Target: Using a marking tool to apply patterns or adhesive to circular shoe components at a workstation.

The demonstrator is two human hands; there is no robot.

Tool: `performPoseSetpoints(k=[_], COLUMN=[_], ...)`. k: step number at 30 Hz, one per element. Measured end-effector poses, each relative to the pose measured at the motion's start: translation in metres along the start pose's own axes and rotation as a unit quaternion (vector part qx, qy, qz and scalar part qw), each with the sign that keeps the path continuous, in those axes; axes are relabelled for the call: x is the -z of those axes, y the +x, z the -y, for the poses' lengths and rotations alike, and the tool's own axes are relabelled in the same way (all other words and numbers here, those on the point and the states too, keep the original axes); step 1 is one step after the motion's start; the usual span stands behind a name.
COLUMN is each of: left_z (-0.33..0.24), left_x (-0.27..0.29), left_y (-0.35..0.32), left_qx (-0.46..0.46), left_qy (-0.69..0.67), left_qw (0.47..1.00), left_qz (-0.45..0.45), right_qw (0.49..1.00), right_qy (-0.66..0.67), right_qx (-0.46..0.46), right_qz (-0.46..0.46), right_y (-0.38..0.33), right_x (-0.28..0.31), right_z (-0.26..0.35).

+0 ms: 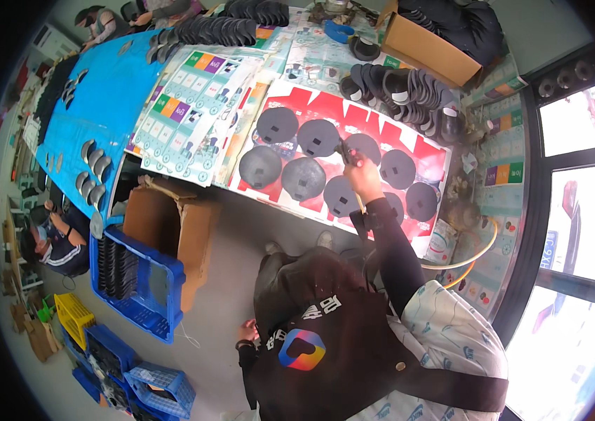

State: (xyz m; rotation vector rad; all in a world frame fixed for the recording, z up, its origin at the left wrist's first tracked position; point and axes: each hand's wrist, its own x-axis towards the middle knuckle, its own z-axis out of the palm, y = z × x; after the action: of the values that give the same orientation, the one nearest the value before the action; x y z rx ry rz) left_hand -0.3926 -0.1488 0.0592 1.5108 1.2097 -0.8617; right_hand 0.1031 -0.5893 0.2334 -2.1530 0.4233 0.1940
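Observation:
My right hand [363,178] is closed around a small dark spray gun [348,153] with a red part, held over the dark discs. Several round, flat black discs [318,137], each with a small dark square mark, lie in two rows on a red and white printed sheet [258,188]. One disc [303,178] in the near row looks greyer and shinier than its neighbours. My left hand [248,331] hangs low beside my apron, away from the table; its fingers are too small and partly hidden to read.
Black curved pieces [409,88] stand stacked behind the sheet, near a cardboard box [430,45]. A pale hose [462,264] loops at right. Left are a blue-covered table [111,77], an open carton [153,214] and a blue crate [144,309]. A co-worker [66,238] sits beyond.

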Motion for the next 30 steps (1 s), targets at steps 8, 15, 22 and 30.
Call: performPoseSetpoints(k=[8, 15, 22, 30], left_z=[-0.028, -0.125, -0.215, -0.199], left_x=[0.032, 0.100, 0.109, 0.098], left_y=[0.052, 0.123, 0.136, 0.148], left_qx=[-0.139, -0.076, -0.128, -0.061], left_qy=[0.165, -0.131, -0.030, -0.028], left_qw=[0.975, 0.984, 0.990, 0.988], left_qz=[0.053, 0.100, 0.051, 0.140], right_qw=[0.994, 0.992, 0.987, 0.998], right_qy=[-0.036, -0.089, -0.128, -0.046], right_qx=[0.067, 0.068, 0.077, -0.018], right_qz=[0.080, 0.052, -0.061, 0.036], right_y=[0.047, 0.058, 0.065, 0.047], right_x=[-0.007, -0.013, -0.001, -0.022], right_z=[0.015, 0.053, 0.053, 0.034])
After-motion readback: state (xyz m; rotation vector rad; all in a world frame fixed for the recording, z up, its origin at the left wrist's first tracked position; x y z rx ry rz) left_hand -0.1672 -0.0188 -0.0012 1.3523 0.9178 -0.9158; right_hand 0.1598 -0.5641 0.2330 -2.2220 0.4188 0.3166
